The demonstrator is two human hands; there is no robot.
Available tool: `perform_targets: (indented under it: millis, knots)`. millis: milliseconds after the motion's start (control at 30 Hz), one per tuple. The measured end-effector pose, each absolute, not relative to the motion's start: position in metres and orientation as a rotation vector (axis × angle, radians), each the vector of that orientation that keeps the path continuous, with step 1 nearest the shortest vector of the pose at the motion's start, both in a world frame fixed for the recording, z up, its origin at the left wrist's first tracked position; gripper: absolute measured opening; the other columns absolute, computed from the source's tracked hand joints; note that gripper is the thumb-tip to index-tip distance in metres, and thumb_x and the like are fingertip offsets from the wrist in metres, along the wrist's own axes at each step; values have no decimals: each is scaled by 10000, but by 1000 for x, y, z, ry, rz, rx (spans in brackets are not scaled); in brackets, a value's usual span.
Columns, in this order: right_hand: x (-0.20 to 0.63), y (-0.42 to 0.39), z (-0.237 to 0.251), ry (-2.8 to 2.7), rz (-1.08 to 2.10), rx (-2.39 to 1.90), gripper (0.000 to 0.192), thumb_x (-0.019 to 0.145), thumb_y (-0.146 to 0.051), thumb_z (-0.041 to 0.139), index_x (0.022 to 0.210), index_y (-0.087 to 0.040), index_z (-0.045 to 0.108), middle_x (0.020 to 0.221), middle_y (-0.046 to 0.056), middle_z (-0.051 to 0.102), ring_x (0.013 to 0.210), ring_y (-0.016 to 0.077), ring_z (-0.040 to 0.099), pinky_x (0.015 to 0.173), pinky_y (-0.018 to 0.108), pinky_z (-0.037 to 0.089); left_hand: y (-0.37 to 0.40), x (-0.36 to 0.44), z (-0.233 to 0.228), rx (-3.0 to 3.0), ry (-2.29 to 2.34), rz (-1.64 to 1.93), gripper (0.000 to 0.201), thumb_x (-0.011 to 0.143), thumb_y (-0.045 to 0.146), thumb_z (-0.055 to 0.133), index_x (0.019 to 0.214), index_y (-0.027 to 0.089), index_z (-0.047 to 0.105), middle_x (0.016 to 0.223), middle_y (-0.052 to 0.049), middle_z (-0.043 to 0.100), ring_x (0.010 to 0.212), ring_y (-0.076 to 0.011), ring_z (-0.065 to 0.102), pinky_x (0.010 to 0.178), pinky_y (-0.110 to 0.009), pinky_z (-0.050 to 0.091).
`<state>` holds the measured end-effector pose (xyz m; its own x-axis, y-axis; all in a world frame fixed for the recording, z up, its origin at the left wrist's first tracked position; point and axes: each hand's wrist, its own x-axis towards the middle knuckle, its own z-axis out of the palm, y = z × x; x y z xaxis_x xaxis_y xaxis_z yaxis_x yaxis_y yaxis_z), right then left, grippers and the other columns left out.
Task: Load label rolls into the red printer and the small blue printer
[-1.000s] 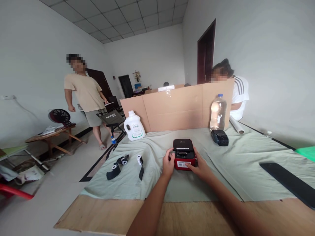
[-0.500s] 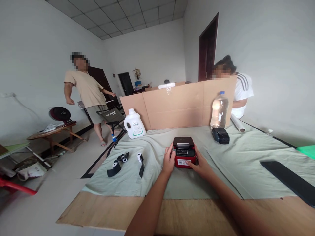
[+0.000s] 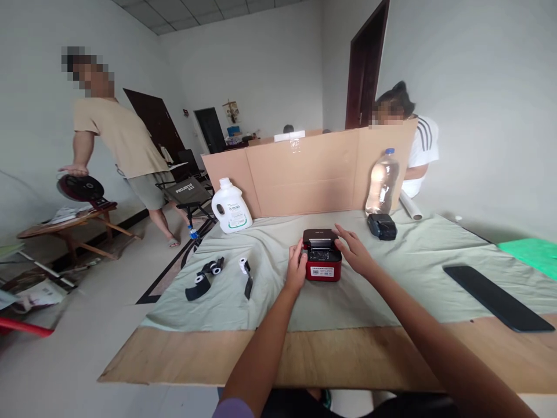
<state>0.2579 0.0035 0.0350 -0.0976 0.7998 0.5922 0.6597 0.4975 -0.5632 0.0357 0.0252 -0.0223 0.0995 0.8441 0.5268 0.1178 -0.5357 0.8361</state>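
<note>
Red printer [image 3: 322, 262] w/ black lid sat mid-frame on the green cloth [image 3: 270, 302] covering the table [image 3: 174, 363]. Left hand [image 3: 296, 268] was pressed against printer's left side, thumb up near the lid edge, fingers curled round the body. Right hand [image 3: 357, 251] was at printer's right, fingers spread loose & reaching over the lid's top right corner; whether fingertips actually touched the lid couldn't be told. Hands were apart, one each side of printer.

Left of centre on the cloth: two black strips w/ small white rolls [image 3: 204, 278] and a third roll [image 3: 246, 273] just beside them. Behind printer, a white jug [image 3: 229, 206] stood upright toward centre-left, close to the cardboard wall [image 3: 308, 174] that ran across the table's back. Clear bottle [image 3: 382, 183] stood upright at centre-right, w/ a small black device [image 3: 382, 226] right in front of it. White tube [image 3: 411, 206] lay near the bottle's right. Long black slab [image 3: 496, 296] lay at lower right; green sheet [image 3: 531, 252] at far right edge.

Upper left: a person in a tan shirt [image 3: 117, 136] stood on the floor, one hand on a dark round thing [image 3: 80, 187] atop a wooden side table [image 3: 65, 223]. Another person in a white striped shirt [image 3: 422, 154] sat behind the cardboard, upper right.
</note>
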Motion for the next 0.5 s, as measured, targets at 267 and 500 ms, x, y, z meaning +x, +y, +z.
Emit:
perform_targets:
  millis: [267,500]
  knots:
    - [250,51,84,-2020,81,-1388,598,997,-509,372,1443,-147,539,1299,162,657,1257,333,538,1112,532,387,26,35,-24,1766,950,1496,485,1017,376,403,1474,245,495,1245,-77,507,1187,-191,537,1110,-347,403]
    - [243,72,78,-1735,24,-1352,396,967,-401,422,1165,-191,693,1200,146,670,1195,287,586,1073,482,451,26,35,-23,1761,976,1465,461,1014,344,419,1453,242,520,1221,-73,513,1126,-175,559,1058,-316,441]
